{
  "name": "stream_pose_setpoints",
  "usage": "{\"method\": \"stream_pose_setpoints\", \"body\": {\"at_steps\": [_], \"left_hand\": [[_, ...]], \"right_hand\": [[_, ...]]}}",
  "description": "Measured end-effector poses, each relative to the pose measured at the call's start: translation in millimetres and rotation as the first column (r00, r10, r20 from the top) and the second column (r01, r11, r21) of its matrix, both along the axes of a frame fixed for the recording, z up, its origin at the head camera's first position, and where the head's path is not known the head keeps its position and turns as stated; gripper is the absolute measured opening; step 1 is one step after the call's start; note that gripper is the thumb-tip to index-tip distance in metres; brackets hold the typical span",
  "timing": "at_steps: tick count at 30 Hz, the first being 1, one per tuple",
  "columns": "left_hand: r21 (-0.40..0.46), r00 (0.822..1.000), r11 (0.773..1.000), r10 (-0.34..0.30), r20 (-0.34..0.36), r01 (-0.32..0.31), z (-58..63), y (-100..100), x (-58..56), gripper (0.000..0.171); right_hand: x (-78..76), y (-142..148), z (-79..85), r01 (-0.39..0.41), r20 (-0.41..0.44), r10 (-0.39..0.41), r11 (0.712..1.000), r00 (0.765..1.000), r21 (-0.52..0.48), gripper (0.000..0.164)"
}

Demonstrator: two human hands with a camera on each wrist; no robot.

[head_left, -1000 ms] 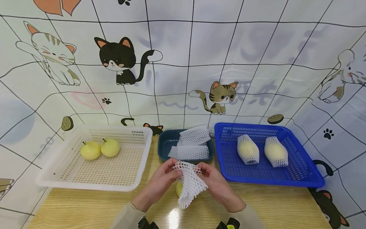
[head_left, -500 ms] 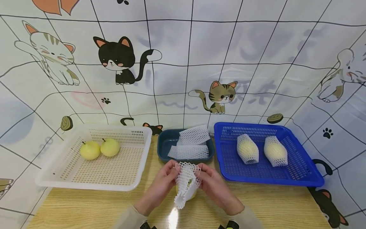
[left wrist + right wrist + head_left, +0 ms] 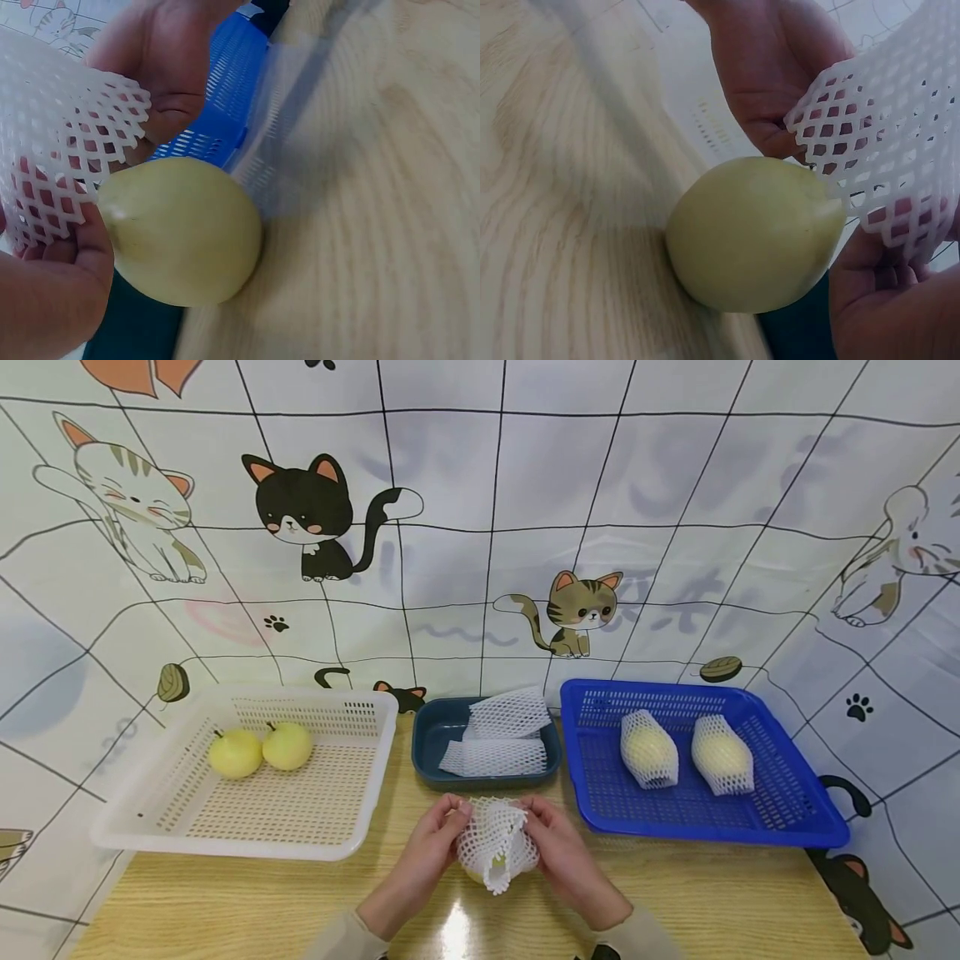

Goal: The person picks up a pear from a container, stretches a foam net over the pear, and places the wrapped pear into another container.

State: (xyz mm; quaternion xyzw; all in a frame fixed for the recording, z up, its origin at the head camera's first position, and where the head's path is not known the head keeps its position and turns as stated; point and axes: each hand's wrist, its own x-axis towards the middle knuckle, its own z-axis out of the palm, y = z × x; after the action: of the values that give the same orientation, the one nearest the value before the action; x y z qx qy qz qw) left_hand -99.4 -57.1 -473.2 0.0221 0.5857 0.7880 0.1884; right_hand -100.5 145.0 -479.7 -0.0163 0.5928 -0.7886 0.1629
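Head view: curled fingers of the left hand (image 3: 426, 850) and right hand (image 3: 562, 850) pinch the edge of a white net sleeve (image 3: 489, 828) at opposite sides, holding it spread. Just below them, on the near side of the teal tray (image 3: 438, 731), the pear (image 3: 184, 232) stands on the worktop (image 3: 697, 893), its long axis roughly upright and stem end toward the net (neither hand looks clearly nearer). It looks smooth, plump, pale yellow-green, tapering toward the stem.
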Motion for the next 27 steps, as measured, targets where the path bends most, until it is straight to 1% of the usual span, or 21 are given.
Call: {"method": "stream_pose_setpoints", "body": {"at_steps": [2,6,9,12,14,16,18,21,24,27], "left_hand": [[-0.003,1.000,1.000,0.013,0.013,-0.013,-2.4,-0.5,1.0,0.023],[-0.009,0.999,0.999,0.032,0.029,-0.031,-6.8,-1.7,1.1,0.023],[-0.018,0.997,0.998,0.055,0.054,-0.054,-10.8,-1.8,-0.5,0.023],[-0.033,0.993,0.996,0.087,0.074,-0.085,-15.1,-1.6,-1.8,0.022],[-0.051,0.991,0.993,0.106,0.078,-0.103,-17.6,-1.2,-2.1,0.021],[-0.075,0.991,0.991,0.117,0.068,-0.112,-20.2,-0.9,-2.6,0.022],[-0.103,0.991,0.988,0.119,0.062,-0.112,-22.5,-1.0,-3.0,0.024],[-0.135,0.993,0.986,0.105,0.060,-0.097,-25.9,-2.0,-3.5,0.028],[-0.144,0.994,0.986,0.089,0.068,-0.078,-28.4,-3.5,-3.2,0.029],[-0.141,0.994,0.987,0.084,0.065,-0.074,-30.2,-4.3,-2.9,0.029]], "right_hand": [[0.1,-0.6,-2.9,0.012,0.007,-0.012,1.000,1.000,0.022,0.010],[-0.4,-1.4,-7.0,0.029,0.021,-0.030,0.998,0.999,0.064,0.019],[-2.2,-2.7,-11.1,0.027,0.031,-0.031,0.995,0.999,0.097,0.021],[-4.1,-3.6,-15.3,0.018,0.042,-0.023,0.994,0.999,0.109,0.022],[-5.4,-3.5,-18.2,0.018,0.045,-0.023,0.993,0.999,0.113,0.023],[-6.7,-3.2,-21.3,0.022,0.046,-0.027,0.993,0.999,0.119,0.025],[-7.5,-2.9,-23.7,0.026,0.042,-0.032,0.991,0.999,0.132,0.027],[-8.1,-2.4,-26.4,0.029,0.032,-0.034,0.987,0.999,0.155,0.028],[-8.2,-2.6,-27.7,0.029,0.023,-0.033,0.985,0.999,0.172,0.028],[-8.9,-3.0,-28.7,0.035,0.017,-0.039,0.982,0.999,0.187,0.027]]}}
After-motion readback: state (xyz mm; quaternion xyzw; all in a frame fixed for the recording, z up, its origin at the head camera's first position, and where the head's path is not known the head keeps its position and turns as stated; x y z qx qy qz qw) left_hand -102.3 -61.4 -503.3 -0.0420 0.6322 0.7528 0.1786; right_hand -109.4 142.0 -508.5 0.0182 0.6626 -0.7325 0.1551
